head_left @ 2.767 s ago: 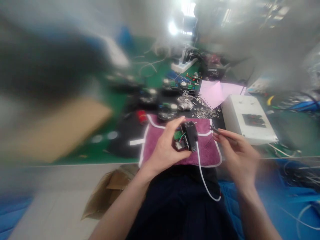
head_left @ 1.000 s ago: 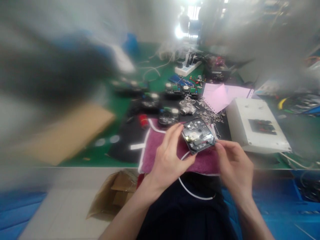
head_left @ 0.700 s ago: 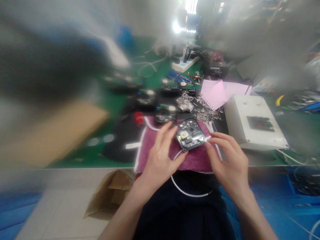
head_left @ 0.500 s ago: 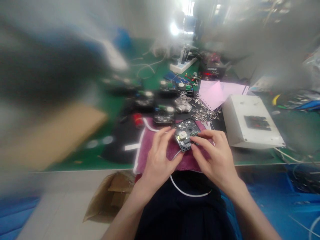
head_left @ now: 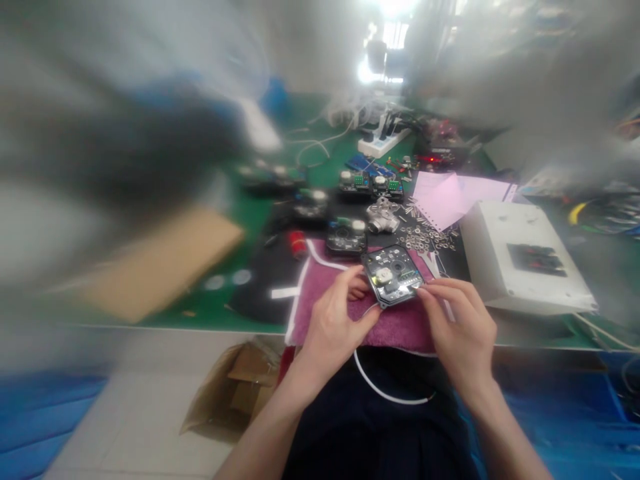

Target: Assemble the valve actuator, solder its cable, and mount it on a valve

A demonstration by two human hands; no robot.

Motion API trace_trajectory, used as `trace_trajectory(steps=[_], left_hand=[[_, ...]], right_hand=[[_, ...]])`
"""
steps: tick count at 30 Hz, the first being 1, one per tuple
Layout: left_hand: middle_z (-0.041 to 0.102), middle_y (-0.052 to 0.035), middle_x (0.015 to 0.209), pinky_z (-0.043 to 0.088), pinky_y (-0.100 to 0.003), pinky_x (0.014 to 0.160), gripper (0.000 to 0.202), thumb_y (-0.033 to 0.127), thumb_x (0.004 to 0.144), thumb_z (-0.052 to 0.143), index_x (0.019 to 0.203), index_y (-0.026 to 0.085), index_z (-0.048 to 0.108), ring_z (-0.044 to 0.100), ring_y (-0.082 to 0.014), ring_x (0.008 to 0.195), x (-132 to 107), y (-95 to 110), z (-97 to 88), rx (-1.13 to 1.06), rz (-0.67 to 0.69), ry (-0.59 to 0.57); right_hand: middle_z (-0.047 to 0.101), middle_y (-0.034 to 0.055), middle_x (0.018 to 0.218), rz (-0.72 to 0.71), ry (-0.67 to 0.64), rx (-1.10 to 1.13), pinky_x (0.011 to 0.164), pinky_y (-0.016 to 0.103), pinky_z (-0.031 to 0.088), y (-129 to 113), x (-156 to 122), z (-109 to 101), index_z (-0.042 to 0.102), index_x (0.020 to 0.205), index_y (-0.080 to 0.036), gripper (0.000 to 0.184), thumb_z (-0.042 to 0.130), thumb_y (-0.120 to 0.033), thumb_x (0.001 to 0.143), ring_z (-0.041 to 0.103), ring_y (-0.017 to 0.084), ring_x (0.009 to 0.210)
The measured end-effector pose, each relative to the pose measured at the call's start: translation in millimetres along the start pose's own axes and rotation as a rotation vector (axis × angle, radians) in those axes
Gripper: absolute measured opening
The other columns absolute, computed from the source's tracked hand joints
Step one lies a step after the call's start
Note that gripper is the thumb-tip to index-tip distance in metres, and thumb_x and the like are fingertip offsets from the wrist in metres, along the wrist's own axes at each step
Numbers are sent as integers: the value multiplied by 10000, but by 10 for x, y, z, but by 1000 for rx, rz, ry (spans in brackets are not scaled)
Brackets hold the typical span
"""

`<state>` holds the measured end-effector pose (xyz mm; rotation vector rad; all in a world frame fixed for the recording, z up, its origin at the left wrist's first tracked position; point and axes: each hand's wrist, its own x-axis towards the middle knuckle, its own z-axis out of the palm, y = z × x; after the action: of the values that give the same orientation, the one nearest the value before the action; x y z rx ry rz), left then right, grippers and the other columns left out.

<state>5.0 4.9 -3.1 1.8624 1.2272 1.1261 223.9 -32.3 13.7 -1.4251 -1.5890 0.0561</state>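
1. While the far left is blurred, we make out a cardboard piece [head_left: 173, 263] well apart from our hands, so our left elbow likely has room; lower down, a brown carton [head_left: 233, 393] sits below the table edge [head_left: 200, 330], and a dropped part could land there or on the floor [head_left: 140, 420].
2. Our left hand [head_left: 333, 323] curls, half open, around the left side of the circuit unit [head_left: 393, 277], holding it over the purple cloth [head_left: 400, 328], near the table edge. If our thumb slipped, the unit could tip toward our lap [head_left: 370, 433].
3. Below the unit, a white cable [head_left: 385, 391] loops over our lap; a snag might tug the unit askew.
4. Loose washers [head_left: 420, 239] lie just behind the cloth; a careless reach could scatter them.
5. Our right hand [head_left: 463, 327] has thumb and forefinger nearly together at the unit's right corner; we cannot tell whether they pinch anything. Farther right, a white box [head_left: 520, 230] limits sideways room.
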Motion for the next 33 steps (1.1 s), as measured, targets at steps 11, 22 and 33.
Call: trace_trajectory(steps=[11,22,33], left_hand=[[816,40,1010,608,-241,823,451,90,971,692,1357,275,553,792,-142,897,10,208,7,13,-51,-71],[815,3,1049,614,-302,909,336,196,1006,721,1322,266,631,792,-186,966,-163,212,-137,90,66,-92],[776,-61,970,578,-363,809,454,575,945,699,1200,199,687,725,-237,804,-353,-322,-1894,665,-457,797]], right_hand=[[777,68,924,409,-89,73,734,287,570,-137,102,-34,786,968,-185,362,716,-539,937,723,218,782],[807,76,924,393,1,42,792,323,630,-172,1,28,813,901,-196,497,723,-685,887,771,257,799],[778,67,1235,261,122,59,1108,405,548,-212,-231,-22,800,1160,-228,452,676,-623,977,760,303,1113]])
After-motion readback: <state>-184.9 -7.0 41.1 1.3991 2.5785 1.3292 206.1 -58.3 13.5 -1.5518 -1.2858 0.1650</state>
